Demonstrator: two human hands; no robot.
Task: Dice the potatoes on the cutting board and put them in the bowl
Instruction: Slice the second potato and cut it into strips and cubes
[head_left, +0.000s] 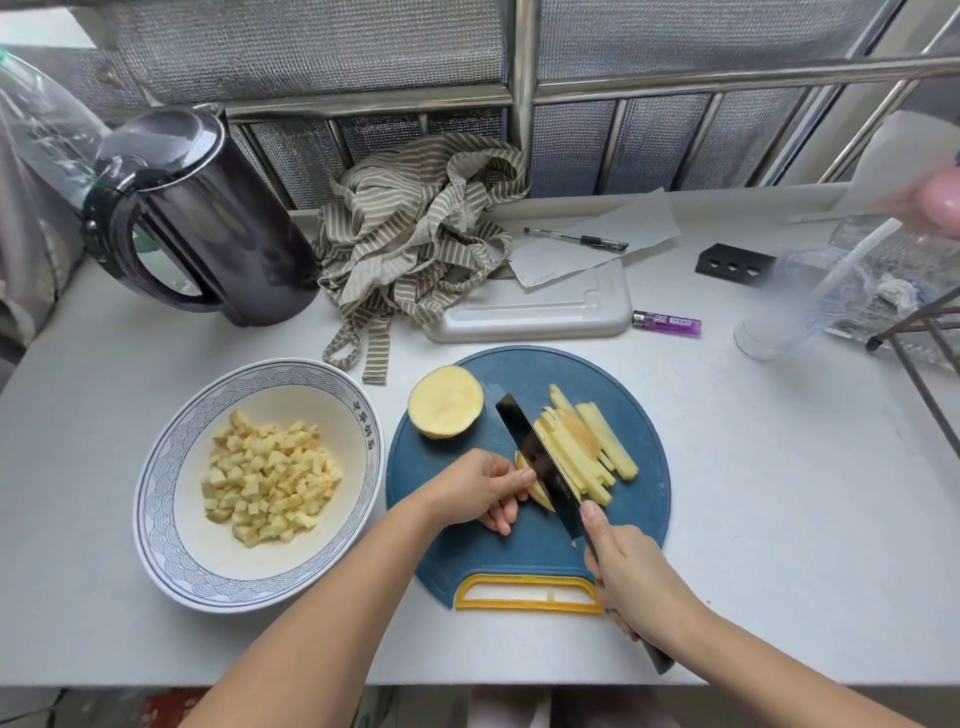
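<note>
A round blue cutting board (639, 452) with a yellow handle lies on the white table. On it are a potato half (445, 401), cut face up, and a fan of potato sticks (587, 447). My right hand (631, 582) grips a dark knife (535, 457), forefinger along its spine, blade slanted against the sticks. My left hand (475, 491) holds the remaining potato slices (537, 493) with curled fingertips, just left of the blade. The white bowl (161, 519) with blue pattern stands left of the board, holding several potato cubes (267, 488).
A dark kettle (208, 218) stands at the back left. A striped cloth (415, 234) lies behind the board, beside a white tray (540, 312), a pen (576, 239) on paper and a purple lighter (667, 322). A clear plastic bottle (810, 301) lies at right.
</note>
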